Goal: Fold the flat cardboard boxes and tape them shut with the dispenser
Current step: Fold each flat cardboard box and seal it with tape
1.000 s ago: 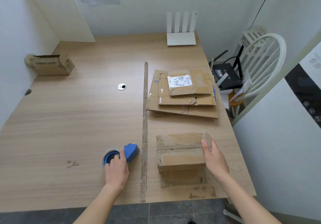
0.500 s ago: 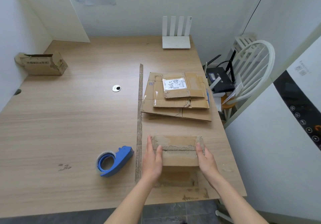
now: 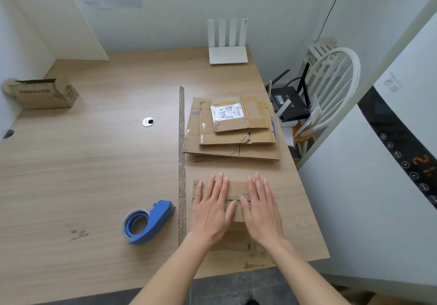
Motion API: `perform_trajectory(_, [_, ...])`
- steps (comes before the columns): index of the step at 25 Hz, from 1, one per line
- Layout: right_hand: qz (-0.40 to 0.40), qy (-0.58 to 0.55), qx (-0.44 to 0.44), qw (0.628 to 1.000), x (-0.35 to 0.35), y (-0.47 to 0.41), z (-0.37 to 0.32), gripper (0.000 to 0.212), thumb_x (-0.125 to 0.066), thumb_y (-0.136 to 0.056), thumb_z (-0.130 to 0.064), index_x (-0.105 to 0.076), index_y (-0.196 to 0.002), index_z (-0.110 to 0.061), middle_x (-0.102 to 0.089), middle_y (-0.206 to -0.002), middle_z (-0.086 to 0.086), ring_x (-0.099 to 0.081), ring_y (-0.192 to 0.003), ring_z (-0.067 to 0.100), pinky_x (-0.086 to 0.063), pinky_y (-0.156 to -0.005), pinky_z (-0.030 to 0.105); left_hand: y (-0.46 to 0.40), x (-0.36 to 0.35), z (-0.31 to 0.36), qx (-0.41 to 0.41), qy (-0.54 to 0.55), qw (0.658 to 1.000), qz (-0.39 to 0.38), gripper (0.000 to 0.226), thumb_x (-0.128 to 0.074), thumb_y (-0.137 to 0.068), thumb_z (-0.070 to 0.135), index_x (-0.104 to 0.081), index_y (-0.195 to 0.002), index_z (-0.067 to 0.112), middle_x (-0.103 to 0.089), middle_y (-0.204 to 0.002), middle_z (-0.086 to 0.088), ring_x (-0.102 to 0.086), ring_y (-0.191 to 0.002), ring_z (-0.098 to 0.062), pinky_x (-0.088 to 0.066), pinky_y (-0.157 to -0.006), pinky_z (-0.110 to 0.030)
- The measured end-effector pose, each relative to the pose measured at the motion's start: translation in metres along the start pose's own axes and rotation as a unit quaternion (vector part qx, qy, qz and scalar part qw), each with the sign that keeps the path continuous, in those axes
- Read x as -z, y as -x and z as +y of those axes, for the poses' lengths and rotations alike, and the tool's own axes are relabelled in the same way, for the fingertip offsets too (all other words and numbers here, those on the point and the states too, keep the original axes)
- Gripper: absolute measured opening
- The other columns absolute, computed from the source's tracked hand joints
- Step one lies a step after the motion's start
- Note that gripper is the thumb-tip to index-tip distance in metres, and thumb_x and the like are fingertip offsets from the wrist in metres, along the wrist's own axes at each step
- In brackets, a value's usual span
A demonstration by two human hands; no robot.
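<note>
Both flat palms, the left hand (image 3: 211, 206) and right hand (image 3: 261, 206), fingers straight, are pressed on the cardboard box (image 3: 236, 190) beside the tape dispenser (image 3: 149, 222).

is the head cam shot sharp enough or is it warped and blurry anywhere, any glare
Head view: strong wide-angle bend, so the table edges and walls curve outward; the centre is fairly sharp, with both hands flat on the box and crisp, while the far-left open carton is soft and smeared; light is even and soft, shadows faint, no hard glare.
</note>
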State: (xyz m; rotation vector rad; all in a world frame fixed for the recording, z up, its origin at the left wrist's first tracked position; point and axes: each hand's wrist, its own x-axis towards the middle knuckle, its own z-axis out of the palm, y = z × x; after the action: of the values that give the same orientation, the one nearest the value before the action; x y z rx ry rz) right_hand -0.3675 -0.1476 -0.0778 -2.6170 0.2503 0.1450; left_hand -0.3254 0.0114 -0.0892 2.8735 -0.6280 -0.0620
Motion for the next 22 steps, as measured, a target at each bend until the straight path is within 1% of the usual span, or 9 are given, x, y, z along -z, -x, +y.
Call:
perform_trajectory(4, [-0.044,-0.013,0.017,0.999,0.016,-0.001,0.016,0.066,-0.032,-0.103,-0.055,-0.007,-0.161,-0.037,-0.011,-0.165,-0.012,-0.022,-0.151,0.014,-0.031,-0.119,0.038,-0.008,0.002,-0.019,-0.07,-0.033,0.997,-0.023,0.068,-0.003,-0.102,0.062,-0.012,-0.161,0.029,0.0,-0.168,0.006,0.0,-0.156,-0.017,0.003,-0.123,-0.046])
perform_trajectory(6, [-0.049,-0.002,0.018,0.999,0.031,0.003,0.023,0.071,-0.042,-0.097,-0.064,-0.013,-0.159,-0.044,-0.033,-0.146,-0.015,-0.05,-0.125,0.012,-0.05,-0.096,0.032,-0.021,0.013,-0.026,-0.076,-0.056,0.995,-0.011,0.06,-0.015,-0.105,0.06,-0.025,-0.158,0.034,-0.011,-0.168,0.0,-0.006,-0.156,-0.019,0.001,-0.123,-0.046])
perform_trajectory(8, [-0.067,0.016,0.039,0.997,0.037,0.019,0.022,0.074,-0.042,-0.091,-0.075,-0.007,-0.154,-0.058,-0.042,-0.119,-0.016,-0.058,-0.091,0.005,-0.054,-0.069,0.023,-0.022,0.025,-0.022,0.003,-0.032,0.999,0.022,0.052,-0.045,-0.101,0.055,-0.044,-0.148,0.033,-0.026,-0.165,-0.01,-0.021,-0.153,-0.027,-0.01,-0.124,-0.051])
perform_trajectory(10, [-0.075,0.045,0.062,0.994,0.033,0.035,0.019,0.069,-0.035,-0.09,-0.079,-0.001,-0.148,-0.068,-0.04,-0.115,-0.015,-0.057,-0.084,0.005,-0.054,-0.067,0.022,-0.017,0.032,-0.011,0.052,0.02,0.998,0.038,0.049,-0.062,-0.093,0.051,-0.055,-0.139,0.034,-0.035,-0.16,-0.012,-0.036,-0.146,-0.032,-0.025,-0.12,-0.052])
perform_trajectory(12, [-0.049,0.048,0.091,0.993,0.027,0.041,0.016,0.065,-0.032,-0.092,-0.077,-0.005,-0.15,-0.065,-0.032,-0.146,-0.013,-0.052,-0.122,0.007,-0.05,-0.095,0.025,-0.008,0.032,-0.009,0.061,0.084,0.994,0.019,0.051,-0.056,-0.096,0.053,-0.049,-0.145,0.04,-0.027,-0.164,-0.004,-0.029,-0.149,-0.026,-0.031,-0.117,-0.047])
perform_trajectory(14, [-0.073,0.045,0.142,0.986,0.027,0.038,0.01,0.066,-0.034,-0.096,-0.072,-0.002,-0.152,-0.062,0.007,-0.167,-0.015,-0.012,-0.153,0.006,-0.024,-0.121,0.031,-0.004,0.03,-0.022,0.035,0.166,0.984,-0.046,0.058,-0.05,-0.098,0.057,-0.035,-0.153,0.044,-0.004,-0.169,0.011,-0.002,-0.155,-0.01,-0.026,-0.119,-0.042])
perform_trajectory(17, [-0.123,0.079,0.175,0.974,0.021,0.038,-0.003,0.068,-0.029,-0.097,-0.075,0.009,-0.152,-0.06,0.032,-0.161,-0.021,0.018,-0.152,0.002,-0.001,-0.128,0.035,-0.004,0.034,-0.045,-0.023,0.272,0.955,-0.113,0.052,-0.051,-0.102,0.046,-0.036,-0.152,0.045,0.001,-0.165,0.026,0.01,-0.15,0.005,-0.017,-0.123,-0.04])
perform_trajectory(20, [-0.112,0.082,0.136,0.981,0.014,0.041,-0.011,0.072,-0.025,-0.094,-0.08,0.008,-0.153,-0.058,0.033,-0.161,-0.021,0.016,-0.152,0.002,0.001,-0.128,0.037,0.008,0.036,-0.055,0.037,0.309,0.95,-0.019,0.046,-0.05,-0.104,0.034,-0.043,-0.15,0.038,-0.026,-0.162,0.019,-0.018,-0.15,-0.002,-0.024,-0.123,-0.039])
perform_trajectory(22, [-0.1,0.076,0.125,0.984,0.014,0.04,-0.015,0.074,-0.028,-0.091,-0.081,0.002,-0.155,-0.057,0.03,-0.162,-0.021,0.017,-0.152,0.003,0.002,-0.128,0.039,0.03,0.033,-0.072,0.129,0.213,0.965,0.08,0.047,-0.058,-0.1,0.035,-0.049,-0.146,0.028,-0.049,-0.148,0.007,-0.046,-0.136,-0.014,-0.042,-0.11,-0.039])
